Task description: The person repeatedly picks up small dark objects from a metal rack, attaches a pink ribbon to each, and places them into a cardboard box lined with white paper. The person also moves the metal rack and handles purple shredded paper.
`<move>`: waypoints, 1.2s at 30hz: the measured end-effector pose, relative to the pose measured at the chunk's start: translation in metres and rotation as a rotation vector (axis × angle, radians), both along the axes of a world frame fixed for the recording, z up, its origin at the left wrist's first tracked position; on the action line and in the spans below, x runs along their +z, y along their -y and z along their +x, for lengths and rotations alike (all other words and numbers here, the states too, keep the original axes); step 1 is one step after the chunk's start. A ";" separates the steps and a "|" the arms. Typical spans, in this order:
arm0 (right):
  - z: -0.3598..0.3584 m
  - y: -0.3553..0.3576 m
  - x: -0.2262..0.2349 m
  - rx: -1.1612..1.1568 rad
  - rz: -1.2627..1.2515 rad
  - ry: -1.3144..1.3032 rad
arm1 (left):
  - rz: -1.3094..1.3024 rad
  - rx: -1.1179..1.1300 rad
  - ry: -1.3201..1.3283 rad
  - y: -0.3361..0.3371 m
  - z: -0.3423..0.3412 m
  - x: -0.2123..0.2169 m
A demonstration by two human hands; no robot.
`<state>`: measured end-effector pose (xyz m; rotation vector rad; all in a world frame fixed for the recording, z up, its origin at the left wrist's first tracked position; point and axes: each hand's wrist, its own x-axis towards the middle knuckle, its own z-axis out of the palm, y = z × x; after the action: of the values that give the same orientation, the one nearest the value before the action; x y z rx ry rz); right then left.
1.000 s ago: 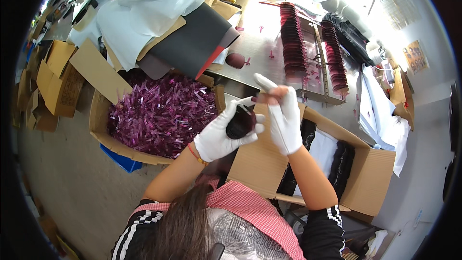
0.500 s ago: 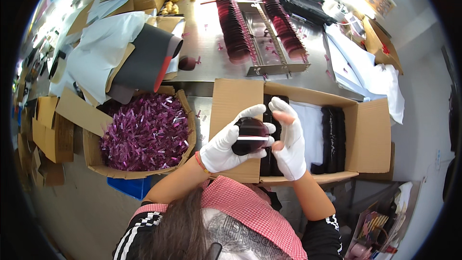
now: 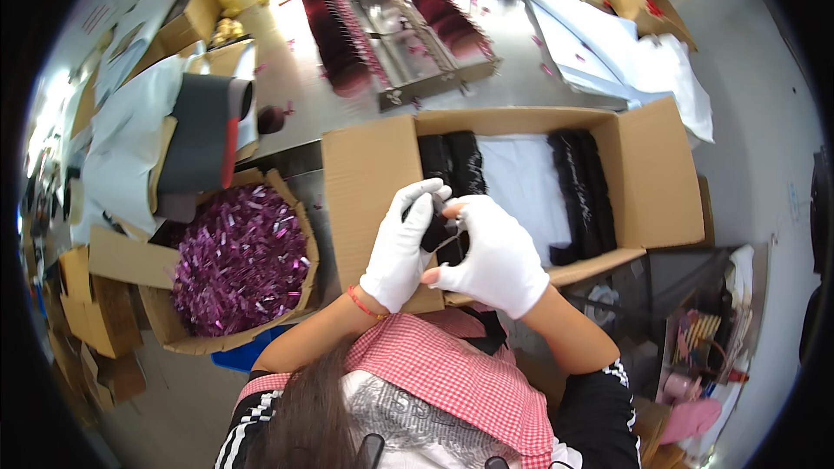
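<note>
Both my hands wear white gloves and meet over the near edge of an open cardboard box (image 3: 660, 182). My left hand (image 3: 401, 247) and my right hand (image 3: 491, 256) together hold a small dark hair-like bundle (image 3: 437, 230) between the fingers. Inside the box lie two rows of black bundles (image 3: 578, 191) on white paper (image 3: 521, 182). To my left, another cardboard box (image 3: 165, 330) is full of shiny purple clips (image 3: 239, 260).
On the metal table (image 3: 287, 78) behind the box stands a rack with rows of dark red bundles (image 3: 334, 35). A grey roll (image 3: 200, 135), white sheets and flattened cardboard lie at the left. White papers (image 3: 608, 43) sit at the far right.
My hands have moved right, from above the purple clip box to over the box of black bundles. The white strip seen between my fingers earlier no longer shows.
</note>
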<state>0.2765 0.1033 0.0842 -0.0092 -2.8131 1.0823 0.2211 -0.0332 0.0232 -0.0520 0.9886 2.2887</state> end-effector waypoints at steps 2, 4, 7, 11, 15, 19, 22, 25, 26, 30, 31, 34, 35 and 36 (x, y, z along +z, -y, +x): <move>0.005 -0.008 -0.003 -0.062 0.123 0.105 | -0.072 -0.061 -0.114 -0.013 0.008 -0.003; 0.009 -0.029 -0.013 -0.083 0.177 0.193 | 0.160 -0.180 0.053 -0.028 0.014 -0.009; 0.006 -0.079 -0.008 -0.007 0.206 0.397 | 0.147 -0.425 0.054 -0.053 0.015 -0.032; 0.019 -0.173 -0.032 0.202 0.228 0.482 | -0.093 -0.600 0.325 -0.089 0.013 -0.003; 0.027 -0.215 -0.045 0.281 0.665 0.634 | -0.197 -0.682 0.491 -0.142 0.020 -0.028; 0.034 -0.238 -0.066 0.595 0.804 0.555 | -0.185 -0.728 0.543 -0.174 0.033 -0.073; 0.035 -0.240 -0.060 0.576 0.732 0.564 | -0.147 -0.837 0.590 -0.189 0.042 -0.101; 0.041 -0.252 -0.062 0.584 0.717 0.487 | -0.230 -0.826 0.536 -0.196 0.042 -0.060; 0.039 -0.253 -0.063 0.611 0.736 0.449 | -0.249 -0.812 0.553 -0.200 0.046 -0.061; 0.042 -0.266 -0.084 0.692 0.782 0.363 | -0.283 -0.779 0.629 -0.220 0.060 -0.104; 0.040 -0.268 -0.082 0.710 0.791 0.379 | -0.290 -0.790 0.619 -0.221 0.060 -0.114; 0.031 -0.265 -0.071 0.727 0.730 0.309 | -0.423 -0.866 0.189 -0.209 0.047 -0.103; 0.024 -0.262 -0.068 0.728 0.698 0.237 | -0.538 -0.825 0.031 -0.200 0.037 -0.067; 0.011 -0.251 -0.056 0.704 0.660 0.219 | -0.618 -0.823 -0.092 -0.185 0.025 -0.063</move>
<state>0.2876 0.3547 0.0286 1.0343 -3.3062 0.1461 0.2460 0.1518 -0.0398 0.1737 1.4057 1.2101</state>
